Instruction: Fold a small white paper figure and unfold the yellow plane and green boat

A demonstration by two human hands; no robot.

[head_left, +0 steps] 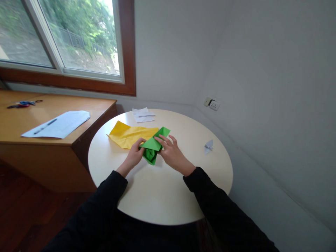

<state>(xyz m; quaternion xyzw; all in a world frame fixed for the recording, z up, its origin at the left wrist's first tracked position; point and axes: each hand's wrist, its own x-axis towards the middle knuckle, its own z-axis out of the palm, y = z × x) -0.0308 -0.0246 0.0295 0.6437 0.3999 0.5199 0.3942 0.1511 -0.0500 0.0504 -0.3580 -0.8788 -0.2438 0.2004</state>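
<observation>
In the head view, the left hand (134, 154) pinched the near-left edge of the green paper (153, 144) above the round table (149, 196); the right hand (172, 155), fingers loosely curled, held its right side. Uneven pressing could have crushed its twisted centre.

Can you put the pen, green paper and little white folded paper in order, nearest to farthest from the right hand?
From the right hand:
1. Green paper, at its fingers.
2. Little white folded paper, table's right side.
3. Pen, far left, on the desk.
</observation>
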